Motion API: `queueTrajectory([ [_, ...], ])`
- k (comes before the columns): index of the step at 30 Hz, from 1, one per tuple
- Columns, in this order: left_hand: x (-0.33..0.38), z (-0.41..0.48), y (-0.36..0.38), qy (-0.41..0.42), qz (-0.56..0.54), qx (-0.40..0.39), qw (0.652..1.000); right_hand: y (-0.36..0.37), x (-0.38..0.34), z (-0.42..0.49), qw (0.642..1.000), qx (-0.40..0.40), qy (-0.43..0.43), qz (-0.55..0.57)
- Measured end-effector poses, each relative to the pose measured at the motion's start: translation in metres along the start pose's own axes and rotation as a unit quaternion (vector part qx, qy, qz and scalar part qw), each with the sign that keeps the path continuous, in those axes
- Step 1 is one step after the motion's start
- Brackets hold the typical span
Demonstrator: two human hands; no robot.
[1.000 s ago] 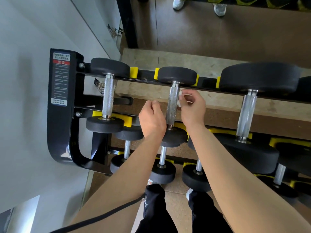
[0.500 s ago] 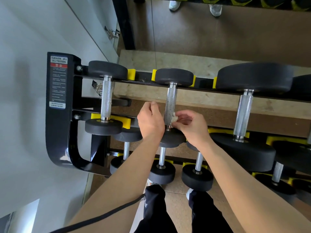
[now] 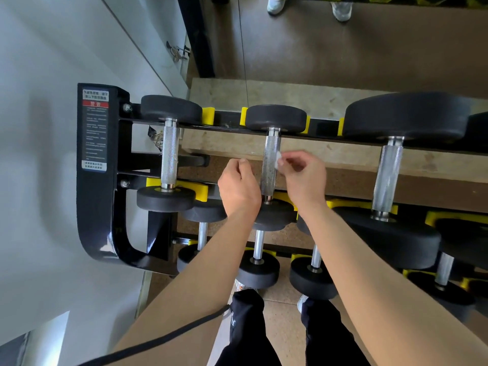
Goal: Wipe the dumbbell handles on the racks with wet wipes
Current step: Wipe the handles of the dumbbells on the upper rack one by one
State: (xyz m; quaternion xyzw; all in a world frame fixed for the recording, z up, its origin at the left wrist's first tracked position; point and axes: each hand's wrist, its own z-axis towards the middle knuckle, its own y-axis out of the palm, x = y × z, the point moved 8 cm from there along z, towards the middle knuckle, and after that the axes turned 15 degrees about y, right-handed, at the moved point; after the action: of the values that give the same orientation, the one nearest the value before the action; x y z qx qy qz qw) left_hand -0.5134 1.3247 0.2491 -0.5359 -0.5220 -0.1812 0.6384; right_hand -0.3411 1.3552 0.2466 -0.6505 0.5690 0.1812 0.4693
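Note:
A black rack [image 3: 97, 207] holds rows of dumbbells with knurled steel handles. My right hand [image 3: 303, 175] pinches a small white wet wipe [image 3: 277, 161] against the right side of the middle top-row dumbbell handle [image 3: 270, 159]. To the left of that handle, my left hand [image 3: 237, 186] is curled into a loose fist, with no object visible in it. The left top-row dumbbell handle [image 3: 169, 157] and the larger right one [image 3: 388, 175] are untouched.
A grey wall [image 3: 39, 128] stands close on the left of the rack. Lower rack rows hold more dumbbells [image 3: 257, 265] near my legs. A black cable [image 3: 158, 339] runs under my left arm. A mirror behind the rack shows shoes [image 3: 340, 7].
My right hand with the wipe has slid back up the middle handle, after going down toward its near end half a second ago. My left hand stayed beside the handle.

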Motion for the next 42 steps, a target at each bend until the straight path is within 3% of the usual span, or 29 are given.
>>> queueTrajectory([
  [5, -0.001, 0.000, 0.001, 0.000, -0.004, -0.005, 1.000, 0.003, 0.035, -0.026, 0.995, -0.075, 0.045, -0.046],
  [12, -0.001, -0.001, 0.001, -0.011, -0.018, -0.007, 1.000, 0.001, -0.005, 0.024, 0.995, 0.018, 0.069, 0.063],
  [16, -0.001, 0.001, 0.003, 0.002, -0.016, -0.020, 1.000, 0.002, 0.014, -0.003, 0.998, -0.016, 0.053, -0.013],
  [21, 0.013, -0.010, -0.006, 0.043, 0.008, -0.078, 0.996, -0.007, 0.014, -0.037, 0.984, -0.059, 0.023, -0.167],
  [27, 0.030, -0.055, -0.047, 0.090, -0.021, -0.191, 0.977, -0.008, -0.020, -0.096, 0.995, -0.059, -0.009, -0.077],
  [31, 0.033, -0.065, -0.090, 0.087, -0.039, -0.177, 0.980, 0.009, -0.028, -0.123, 0.993, -0.100, -0.022, -0.058],
  [37, 0.032, -0.067, -0.131, 0.011, -0.142, -0.112, 0.983, 0.031, -0.059, -0.143, 0.979, -0.164, -0.082, -0.087],
  [42, 0.016, -0.041, -0.165, 0.006, -0.089, -0.084, 0.992, 0.067, -0.072, -0.145, 0.973, -0.219, -0.047, -0.060],
])
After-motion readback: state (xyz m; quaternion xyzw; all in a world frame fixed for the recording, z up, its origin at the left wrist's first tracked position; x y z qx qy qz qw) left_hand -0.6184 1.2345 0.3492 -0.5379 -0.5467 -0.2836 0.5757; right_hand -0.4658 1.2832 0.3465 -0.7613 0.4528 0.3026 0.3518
